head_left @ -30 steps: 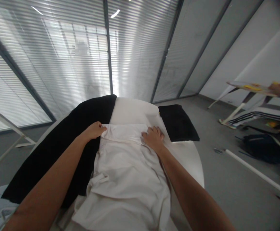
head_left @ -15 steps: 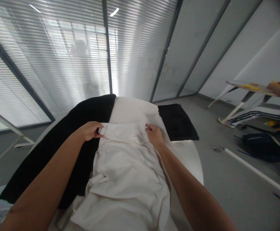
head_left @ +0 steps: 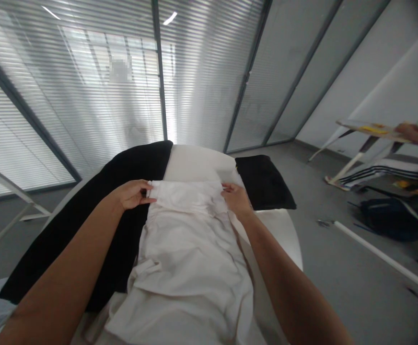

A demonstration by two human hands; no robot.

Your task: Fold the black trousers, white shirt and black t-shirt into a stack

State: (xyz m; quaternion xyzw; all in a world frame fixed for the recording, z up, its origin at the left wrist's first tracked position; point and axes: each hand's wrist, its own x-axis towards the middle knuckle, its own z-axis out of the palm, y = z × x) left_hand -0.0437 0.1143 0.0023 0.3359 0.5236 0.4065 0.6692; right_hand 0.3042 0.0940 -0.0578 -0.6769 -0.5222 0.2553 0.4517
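Observation:
A white garment [head_left: 194,268] lies lengthwise towards me on a white table [head_left: 198,160], rumpled over its near part and smoother at its far band. My left hand [head_left: 135,194] pinches the band's left corner between thumb and fingers. At the right corner, my right hand [head_left: 235,196] grips the same band, so it is stretched between the two. What kind of garment it is, I cannot tell for sure. Black cloth [head_left: 130,167] covers the table's left side, partly beneath my left arm.
A folded black cloth [head_left: 264,182] rests at the table's right edge. On the floor to the right lie a white pole [head_left: 381,254] and a dark bag [head_left: 392,218]. Another person's hand [head_left: 415,134] is over a small table [head_left: 363,127]. Blinds-covered glass panels [head_left: 202,72] stand behind.
My right hand has shifted slightly right and drawn the garment's band out flatter and wider. My left hand has hardly moved.

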